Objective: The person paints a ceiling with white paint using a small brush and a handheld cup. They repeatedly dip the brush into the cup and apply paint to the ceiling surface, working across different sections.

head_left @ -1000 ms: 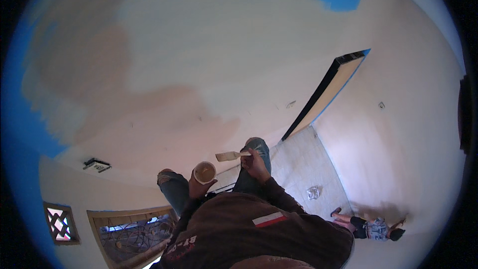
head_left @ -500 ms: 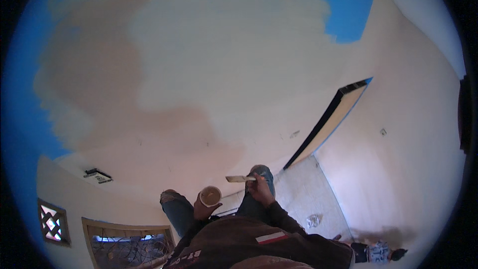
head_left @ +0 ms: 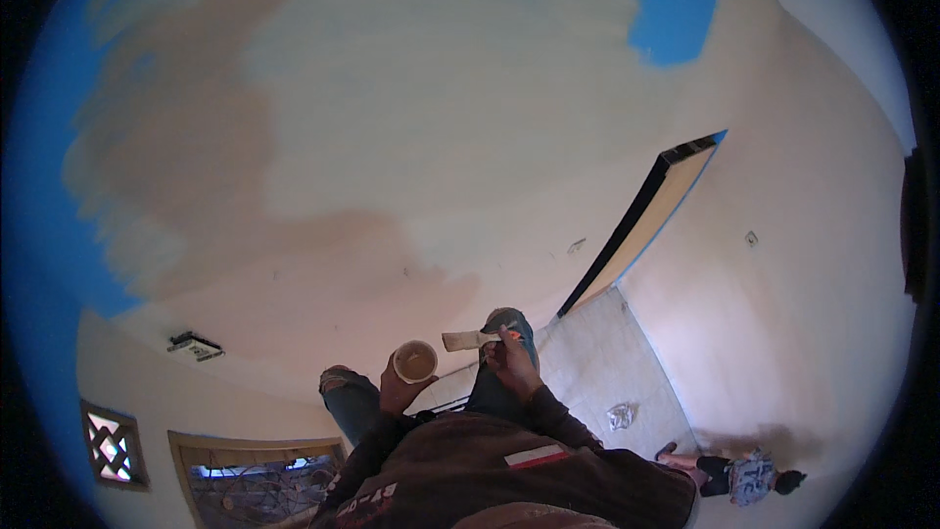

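Observation:
My left hand is wrapped round a small pale tub, held in front of my body. Light brown paint shows inside it. To its right, my right hand grips the handle of a flat paintbrush. Its pale bristles point left toward the tub, apart from its rim. Both hands are over my bent knees in torn jeans. Ahead stands a large wall coated in patchy beige and brownish paint, with blue areas at the far left and upper right.
A dark-edged door stands on the right, beyond a pale tiled floor. A clear plastic bag lies there. Another person is at lower right. A wall box, lattice opening and barred window are on the left.
The whole view has shifted slightly, so the wall and door sit higher. Both hands keep their hold on the tub and brush. More of the other person shows.

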Available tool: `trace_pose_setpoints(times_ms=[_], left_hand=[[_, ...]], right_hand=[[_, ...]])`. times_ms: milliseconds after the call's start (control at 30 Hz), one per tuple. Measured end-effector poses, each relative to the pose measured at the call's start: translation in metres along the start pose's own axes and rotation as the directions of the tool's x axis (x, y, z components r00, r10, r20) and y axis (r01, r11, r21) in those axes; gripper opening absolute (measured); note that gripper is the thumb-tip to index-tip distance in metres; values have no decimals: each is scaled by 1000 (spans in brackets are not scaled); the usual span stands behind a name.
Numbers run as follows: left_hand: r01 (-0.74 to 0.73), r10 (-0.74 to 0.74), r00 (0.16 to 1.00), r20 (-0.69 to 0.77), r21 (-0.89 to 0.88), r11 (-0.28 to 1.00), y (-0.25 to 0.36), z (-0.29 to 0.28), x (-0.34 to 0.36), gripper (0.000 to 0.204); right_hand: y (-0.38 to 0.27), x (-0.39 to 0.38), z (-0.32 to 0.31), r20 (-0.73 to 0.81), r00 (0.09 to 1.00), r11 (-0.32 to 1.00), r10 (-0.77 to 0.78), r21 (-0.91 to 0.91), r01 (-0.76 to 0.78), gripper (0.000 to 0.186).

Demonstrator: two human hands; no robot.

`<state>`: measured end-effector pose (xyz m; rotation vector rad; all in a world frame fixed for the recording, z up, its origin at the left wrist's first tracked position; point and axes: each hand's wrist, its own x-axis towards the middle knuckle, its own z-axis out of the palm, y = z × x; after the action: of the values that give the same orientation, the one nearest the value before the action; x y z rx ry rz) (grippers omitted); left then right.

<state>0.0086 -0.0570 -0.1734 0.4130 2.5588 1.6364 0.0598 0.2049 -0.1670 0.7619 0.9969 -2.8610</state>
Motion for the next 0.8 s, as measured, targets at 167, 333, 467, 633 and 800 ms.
trace_pose_setpoints(times_ms=[167,333,467,633,800], left_hand=[[-40,39,999,7,9,999,0,3,10,84],[-58,58,998,20,-29,998,-5,5,3,83],[0,0,999,39,-22,1000,-8,7,-5,81],[44,-44,999,2,-51,998,-20,3,-20,81],[69,-69,997,-23,-10,998,-33,-1,-27,81]], right_hand=[[6,0,-8,39,999,999,-7,40,5,35],[6,-1,-5,53,998,997,-17,82,13,29],[9,1,-10,-3,1000,999,-23,41,23,30],[14,-4,-5,9,1000,1000,-11,-24,11,31],[16,1,-1,-16,1000,996,20,-83,-21,35]])
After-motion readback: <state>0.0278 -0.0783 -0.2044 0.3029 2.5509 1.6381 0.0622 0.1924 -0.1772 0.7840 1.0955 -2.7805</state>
